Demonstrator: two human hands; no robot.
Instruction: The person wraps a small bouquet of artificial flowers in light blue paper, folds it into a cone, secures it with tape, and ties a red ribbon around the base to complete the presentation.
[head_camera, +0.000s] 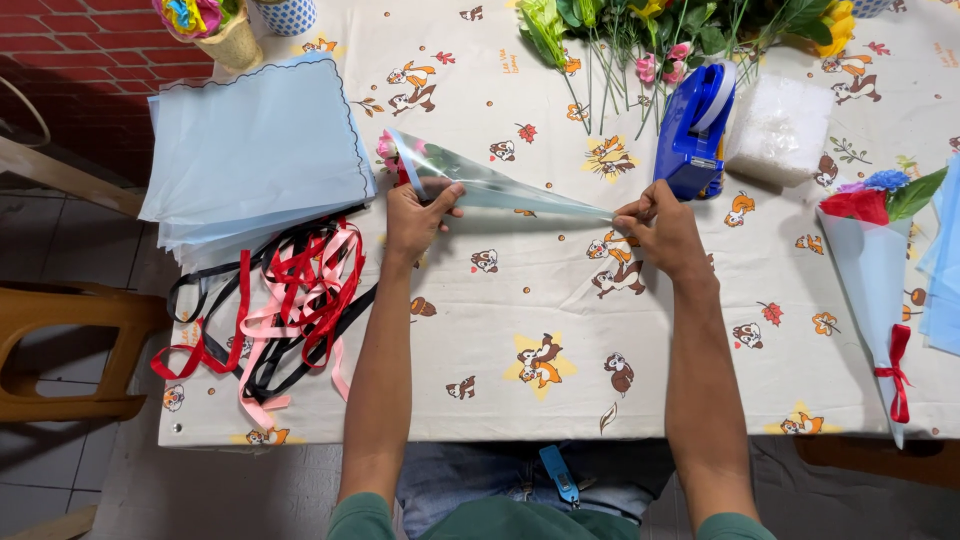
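Note:
A light blue paper cone (500, 187) wrapped around a pink and red flower (388, 152) lies sideways on the table. My left hand (417, 215) grips the wide end of the cone near the flower. Pinching the narrow tip of the cone is my right hand (660, 228). Right behind that hand stands a blue tape dispenser (694, 128).
A stack of light blue wrapping sheets (255, 145) lies at the left, with red, pink and black ribbons (290, 300) below it. Loose flowers (640, 35) lie at the back, beside a white foam block (780, 128). A finished cone bouquet (875, 270) lies at the right. A wooden chair (60, 345) stands left of the table.

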